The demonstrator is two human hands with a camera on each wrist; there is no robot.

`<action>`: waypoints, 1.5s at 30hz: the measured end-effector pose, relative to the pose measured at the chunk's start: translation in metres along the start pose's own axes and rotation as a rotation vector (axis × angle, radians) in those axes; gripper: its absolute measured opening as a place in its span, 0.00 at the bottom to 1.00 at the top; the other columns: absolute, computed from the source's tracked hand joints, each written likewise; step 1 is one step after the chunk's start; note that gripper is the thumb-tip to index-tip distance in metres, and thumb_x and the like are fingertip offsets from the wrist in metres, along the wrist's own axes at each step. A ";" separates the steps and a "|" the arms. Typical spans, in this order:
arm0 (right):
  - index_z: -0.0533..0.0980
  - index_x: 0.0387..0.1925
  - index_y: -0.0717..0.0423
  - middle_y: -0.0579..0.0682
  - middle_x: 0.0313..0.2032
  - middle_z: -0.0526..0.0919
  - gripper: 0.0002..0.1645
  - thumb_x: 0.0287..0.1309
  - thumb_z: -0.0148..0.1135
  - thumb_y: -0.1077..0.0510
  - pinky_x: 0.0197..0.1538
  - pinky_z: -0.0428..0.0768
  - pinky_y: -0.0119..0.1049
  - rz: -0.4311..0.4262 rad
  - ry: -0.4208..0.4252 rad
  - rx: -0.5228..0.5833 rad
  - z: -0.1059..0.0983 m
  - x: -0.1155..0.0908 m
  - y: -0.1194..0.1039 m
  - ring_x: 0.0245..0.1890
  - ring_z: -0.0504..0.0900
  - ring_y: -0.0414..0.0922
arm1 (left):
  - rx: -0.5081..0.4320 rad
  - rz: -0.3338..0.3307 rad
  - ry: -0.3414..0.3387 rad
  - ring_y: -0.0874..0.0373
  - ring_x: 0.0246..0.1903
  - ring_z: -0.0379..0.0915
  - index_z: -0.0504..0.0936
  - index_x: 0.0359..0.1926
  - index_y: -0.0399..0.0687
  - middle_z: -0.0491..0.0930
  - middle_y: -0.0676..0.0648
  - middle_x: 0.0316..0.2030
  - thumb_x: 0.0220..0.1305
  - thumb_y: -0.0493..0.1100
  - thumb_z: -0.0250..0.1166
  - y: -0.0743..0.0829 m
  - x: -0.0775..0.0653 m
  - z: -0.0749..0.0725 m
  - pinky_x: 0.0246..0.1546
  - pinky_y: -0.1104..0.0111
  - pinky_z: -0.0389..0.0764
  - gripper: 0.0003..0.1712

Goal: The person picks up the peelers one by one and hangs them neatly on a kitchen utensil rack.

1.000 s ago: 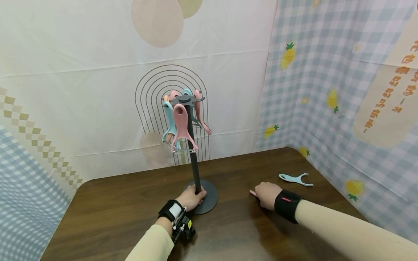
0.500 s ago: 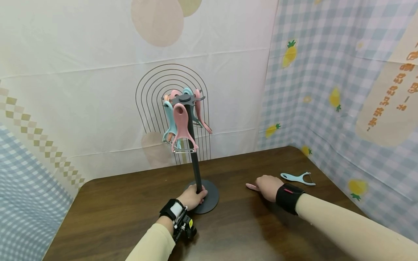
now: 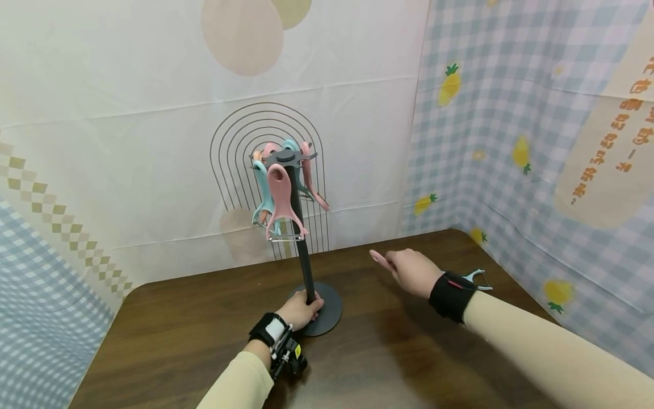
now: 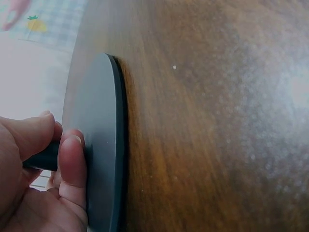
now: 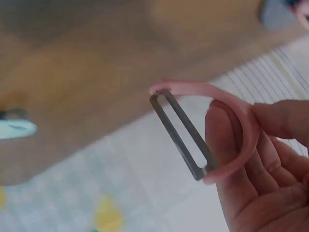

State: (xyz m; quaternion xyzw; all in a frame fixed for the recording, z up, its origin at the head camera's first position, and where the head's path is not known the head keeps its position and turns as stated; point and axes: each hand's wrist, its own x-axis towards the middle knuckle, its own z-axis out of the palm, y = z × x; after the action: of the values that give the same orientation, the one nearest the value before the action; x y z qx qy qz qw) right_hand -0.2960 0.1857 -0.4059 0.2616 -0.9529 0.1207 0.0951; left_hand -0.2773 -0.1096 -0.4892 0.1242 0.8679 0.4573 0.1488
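Observation:
My left hand (image 3: pixel 298 311) grips the dark upright pole (image 3: pixel 304 261) of a grey stand low down, just over its round base (image 3: pixel 332 311). In the left wrist view the thumb and fingers (image 4: pixel 72 164) curl round the pole beside the base plate (image 4: pixel 104 145). My right hand (image 3: pixel 415 272) pinches a pink peeler (image 3: pixel 380 259) and holds it up over the table. Its forked head and slotted metal blade (image 5: pixel 181 135) show in the right wrist view. Several pink and blue peelers hang from the stand's hooked top (image 3: pixel 286 156), a pink peeler (image 3: pixel 282 196) at the front.
A light blue peeler (image 3: pixel 479 279) lies on the brown table (image 3: pixel 204 318) at the right, partly hidden behind my right wrist. A white cloth (image 3: pixel 128 170) hangs behind the table, with a blue checked cloth (image 3: pixel 511 113) along the right side.
My right hand has risen from the table with the pink peeler and shifted slightly left and away from me. The wrist now covers part of the blue peeler. The left hand stays on the pole.

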 end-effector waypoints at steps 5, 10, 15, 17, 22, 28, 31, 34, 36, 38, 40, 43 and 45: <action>0.79 0.35 0.58 0.46 0.23 0.78 0.06 0.66 0.59 0.60 0.30 0.72 0.39 0.022 0.126 0.118 -0.036 0.020 -0.022 0.21 0.73 0.40 | 0.000 -0.007 -0.002 0.58 0.26 0.72 0.75 0.38 0.39 0.74 0.48 0.24 0.73 0.42 0.55 0.001 -0.001 -0.001 0.31 0.66 0.72 0.10; 0.79 0.44 0.60 0.48 0.27 0.81 0.10 0.67 0.58 0.58 0.31 0.72 0.38 -0.021 0.314 0.216 -0.070 0.038 -0.048 0.21 0.73 0.41 | -0.003 0.001 0.003 0.58 0.25 0.72 0.75 0.38 0.39 0.74 0.48 0.23 0.73 0.41 0.54 0.000 -0.002 -0.002 0.30 0.66 0.72 0.09; 0.78 0.47 0.61 0.52 0.33 0.84 0.11 0.66 0.60 0.59 0.33 0.75 0.38 -0.038 0.407 0.292 -0.095 0.047 -0.076 0.26 0.77 0.43 | -0.012 0.010 0.004 0.58 0.25 0.72 0.75 0.39 0.40 0.74 0.49 0.23 0.73 0.41 0.54 0.000 -0.002 -0.001 0.30 0.66 0.72 0.09; 0.78 0.47 0.61 0.52 0.34 0.84 0.12 0.65 0.61 0.60 0.33 0.76 0.38 -0.048 0.428 0.312 -0.102 0.050 -0.085 0.28 0.77 0.43 | -0.014 0.011 0.005 0.58 0.26 0.72 0.75 0.39 0.40 0.74 0.49 0.23 0.73 0.41 0.54 0.000 -0.002 -0.001 0.31 0.66 0.72 0.08; 0.77 0.49 0.60 0.54 0.39 0.84 0.13 0.65 0.61 0.60 0.37 0.79 0.38 -0.077 0.469 0.356 -0.114 0.054 -0.103 0.32 0.81 0.43 | -0.010 0.014 0.007 0.58 0.26 0.71 0.75 0.38 0.40 0.73 0.49 0.24 0.73 0.41 0.55 0.000 -0.001 -0.002 0.30 0.66 0.71 0.08; 0.76 0.50 0.60 0.57 0.44 0.84 0.14 0.65 0.61 0.61 0.40 0.81 0.37 -0.129 0.526 0.382 -0.122 0.054 -0.116 0.35 0.85 0.43 | 0.002 0.009 0.003 0.58 0.25 0.71 0.75 0.37 0.40 0.74 0.49 0.23 0.73 0.42 0.55 0.001 0.000 -0.002 0.29 0.66 0.70 0.09; 0.76 0.51 0.60 0.57 0.44 0.84 0.14 0.64 0.61 0.60 0.40 0.81 0.37 -0.151 0.541 0.381 -0.125 0.052 -0.121 0.36 0.86 0.43 | -0.004 0.006 0.004 0.58 0.25 0.72 0.75 0.37 0.40 0.74 0.49 0.23 0.73 0.42 0.55 0.000 0.000 -0.001 0.29 0.66 0.71 0.09; 0.76 0.51 0.60 0.57 0.45 0.84 0.15 0.64 0.61 0.61 0.40 0.81 0.37 -0.170 0.553 0.367 -0.128 0.051 -0.126 0.37 0.85 0.44 | -0.008 0.009 0.007 0.58 0.25 0.72 0.75 0.37 0.40 0.73 0.49 0.23 0.73 0.41 0.55 0.000 0.000 -0.001 0.30 0.66 0.71 0.09; 0.76 0.52 0.60 0.57 0.45 0.84 0.15 0.65 0.61 0.61 0.41 0.81 0.37 -0.180 0.557 0.360 -0.129 0.051 -0.129 0.38 0.85 0.44 | -0.009 0.012 0.009 0.58 0.25 0.72 0.75 0.37 0.40 0.73 0.49 0.23 0.73 0.42 0.55 -0.001 0.000 -0.001 0.30 0.66 0.71 0.09; 0.76 0.52 0.60 0.56 0.45 0.84 0.15 0.65 0.61 0.61 0.41 0.81 0.37 -0.191 0.562 0.354 -0.130 0.052 -0.131 0.39 0.85 0.44 | -0.009 0.016 0.007 0.58 0.25 0.72 0.75 0.37 0.40 0.73 0.49 0.23 0.73 0.42 0.55 -0.002 0.000 0.000 0.30 0.66 0.71 0.09; 0.75 0.52 0.61 0.56 0.45 0.84 0.15 0.65 0.60 0.61 0.43 0.81 0.37 -0.195 0.558 0.354 -0.131 0.051 -0.132 0.41 0.85 0.45 | -0.012 0.019 0.005 0.58 0.25 0.72 0.75 0.37 0.40 0.73 0.49 0.23 0.73 0.42 0.55 -0.003 0.000 0.000 0.30 0.66 0.71 0.09; 0.75 0.52 0.61 0.56 0.45 0.84 0.15 0.65 0.60 0.61 0.44 0.81 0.38 -0.197 0.549 0.350 -0.130 0.052 -0.134 0.43 0.85 0.46 | -0.016 0.026 0.000 0.58 0.25 0.71 0.74 0.37 0.40 0.73 0.49 0.23 0.73 0.42 0.55 -0.003 0.000 0.000 0.30 0.65 0.71 0.09; 0.74 0.53 0.61 0.57 0.45 0.83 0.15 0.66 0.59 0.62 0.45 0.81 0.40 -0.197 0.541 0.346 -0.130 0.052 -0.134 0.44 0.84 0.46 | -0.016 0.029 -0.002 0.58 0.25 0.71 0.74 0.37 0.40 0.73 0.49 0.23 0.73 0.42 0.55 -0.003 0.001 0.000 0.30 0.65 0.70 0.09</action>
State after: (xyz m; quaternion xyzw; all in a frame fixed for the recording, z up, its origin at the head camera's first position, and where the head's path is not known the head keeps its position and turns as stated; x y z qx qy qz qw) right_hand -0.2547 0.0856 -0.2452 0.3232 -0.8286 0.3359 0.3100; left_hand -0.2779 -0.1109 -0.4922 0.1363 0.8623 0.4660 0.1440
